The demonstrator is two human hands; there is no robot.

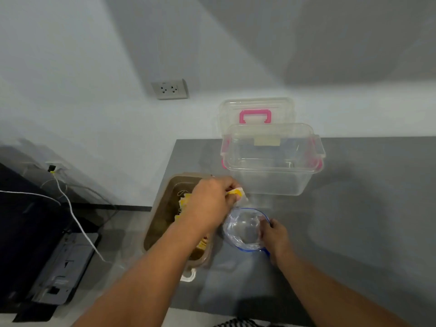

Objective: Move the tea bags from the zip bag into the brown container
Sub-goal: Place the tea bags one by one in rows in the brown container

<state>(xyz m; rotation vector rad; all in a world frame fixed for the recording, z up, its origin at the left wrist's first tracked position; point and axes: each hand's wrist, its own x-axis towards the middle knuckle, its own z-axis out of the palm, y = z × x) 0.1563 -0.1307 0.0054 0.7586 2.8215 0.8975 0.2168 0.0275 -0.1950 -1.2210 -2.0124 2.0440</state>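
Now L fingers [230,185] round tea bag [237,192]

The clear blue-sealed zip bag [245,228] is thin glossy plastic, the brown rectangular container [162,206] translucent plastic, the clear pink-latched storage box [271,178] rigid glossy plastic, the grey tabletop [365,220] smooth and matt.

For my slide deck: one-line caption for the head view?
Left hand pinches a yellow tea bag beside the brown container; right hand holds the zip bag open.
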